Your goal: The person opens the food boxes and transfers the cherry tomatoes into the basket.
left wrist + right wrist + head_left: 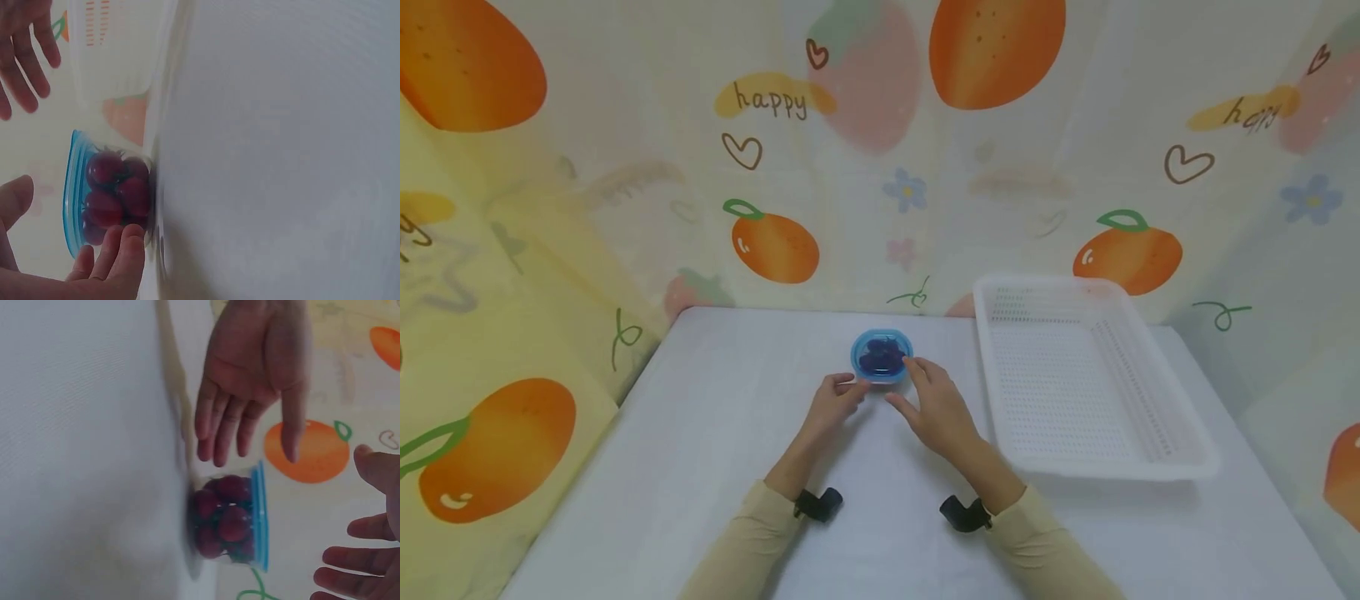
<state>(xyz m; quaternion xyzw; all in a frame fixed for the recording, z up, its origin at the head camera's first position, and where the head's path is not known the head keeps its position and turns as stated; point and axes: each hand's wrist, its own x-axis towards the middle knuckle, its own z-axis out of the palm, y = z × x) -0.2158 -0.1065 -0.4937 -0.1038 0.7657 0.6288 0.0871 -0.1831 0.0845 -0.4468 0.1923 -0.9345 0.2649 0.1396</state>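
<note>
A small clear tub [882, 375] with a blue lid [262, 515] stands upright on the white table near its back edge. Through its sides show several round, dark red fruits [119, 194] with green bits among them, like cherry tomatoes. My left hand [837, 406] is at the tub's near left, fingers extended and fingertips right at its side. On the other side, my right hand [942, 408] has its fingers spread, the fingertips close by the lid's right edge. In the right wrist view both hands show relaxed fingers around the tub, with nothing held.
To the right, a large white perforated plastic basket [1000, 400] lies on the white-covered table [722, 400]. Behind the table hangs a fruit-patterned cloth [850, 183]. Each wrist carries a black camera [820, 505].
</note>
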